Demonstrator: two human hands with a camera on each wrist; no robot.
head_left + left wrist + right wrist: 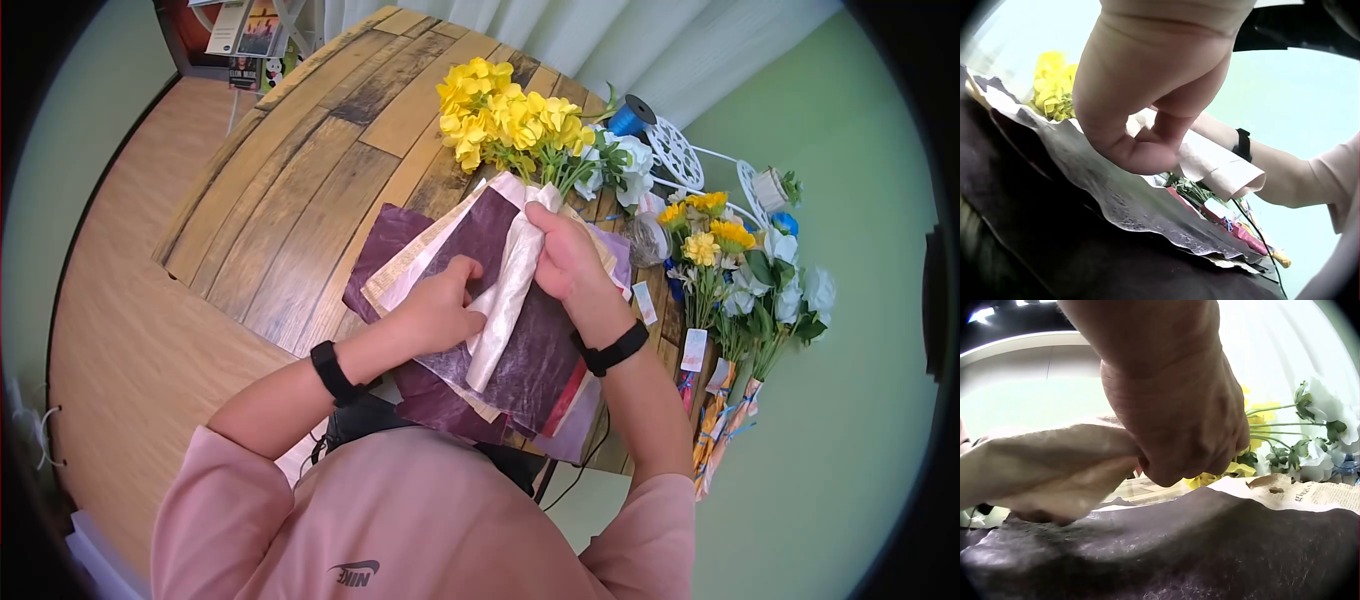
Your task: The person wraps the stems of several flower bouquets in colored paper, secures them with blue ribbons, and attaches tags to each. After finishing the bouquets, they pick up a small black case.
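Pale roll: thin, creased, satiny paper (512, 290) in a narrow tube, slanting across the centre of the frame over the dark purple sheet.
Left hand: (438, 308) fingers bent, pinching the roll's left edge at mid-length.
Right hand: (572, 255) curled round its upper end, thumb along the top.
Dark purple sheet: (535, 365) crinkled and glossy, atop layered papers with uneven, fanned edges; printed paper (378, 290) juts out at left.
Yellow flowers: (485, 110) ruffled petals, just beyond the papers, upper centre.
Wrapped bouquets: (715, 430) close along the right side.
Wooden table: (300, 190) grainy planks stretch toward the upper left, edge curved, giving room beside the left forearm.
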